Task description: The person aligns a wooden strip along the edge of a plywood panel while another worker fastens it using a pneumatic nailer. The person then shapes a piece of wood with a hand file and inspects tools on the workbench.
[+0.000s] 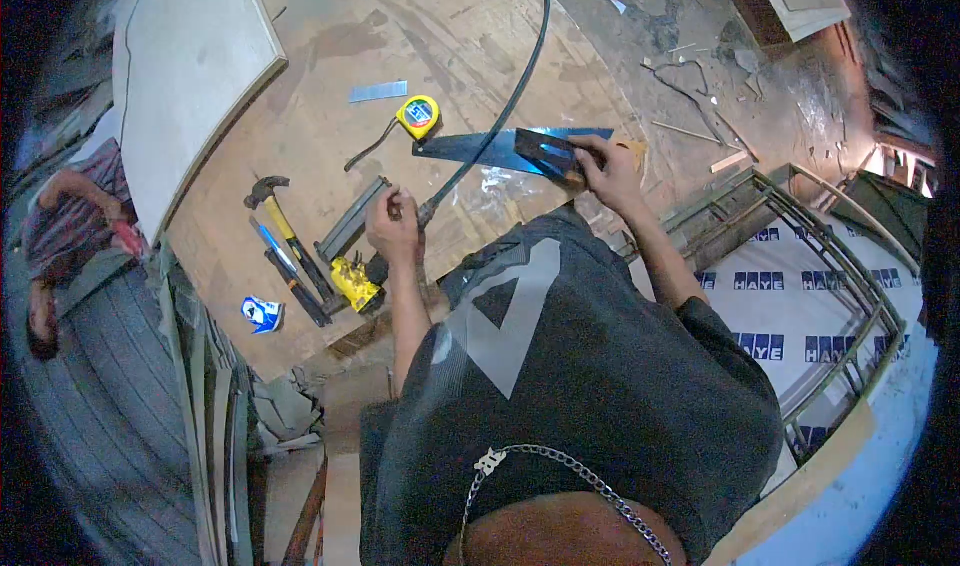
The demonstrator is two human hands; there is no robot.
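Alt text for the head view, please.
A person's right hand is at the handle end of a handsaw on a wooden table, left hand beside a yellow nail gun. A black hose crosses the saw; a tape measure and claw hammer lie nearby.

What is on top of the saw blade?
The black hose crosses over the saw blade, and a dark object, its kind unclear, overlaps the wider part, its end at the right hand's fingers. The blade surface directly beneath both is covered and cannot be seen.

Bluish handsaw [506, 146], lying flat, yellow and black nail gun [352, 281] nearby
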